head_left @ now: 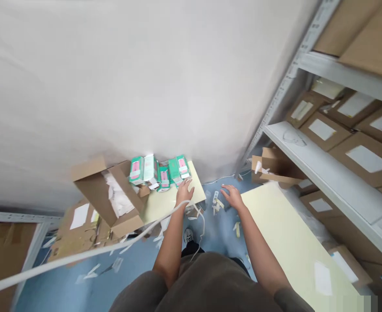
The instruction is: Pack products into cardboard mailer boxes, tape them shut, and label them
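Several green and white cartons with pink panels (137,170) stand in a row on the pale yellow board (161,201) against the wall. At the right end of that row, my left hand (184,191) is by the nearest green carton (182,164), thumb apart from the fingers; I cannot tell if the fingertips touch it. Over the blue floor, my right hand (232,196) hangs with its fingers apart and nothing in it. Left of the cartons is an opened cardboard box (95,190) with white wrapping (119,197) inside.
A white cable (89,252) crosses in front of my left forearm. To the right are a pale yellow tabletop (285,229), an open cardboard box (275,169) and metal shelves (327,164) of labelled boxes. Paper scraps (217,203) litter the blue floor (215,234).
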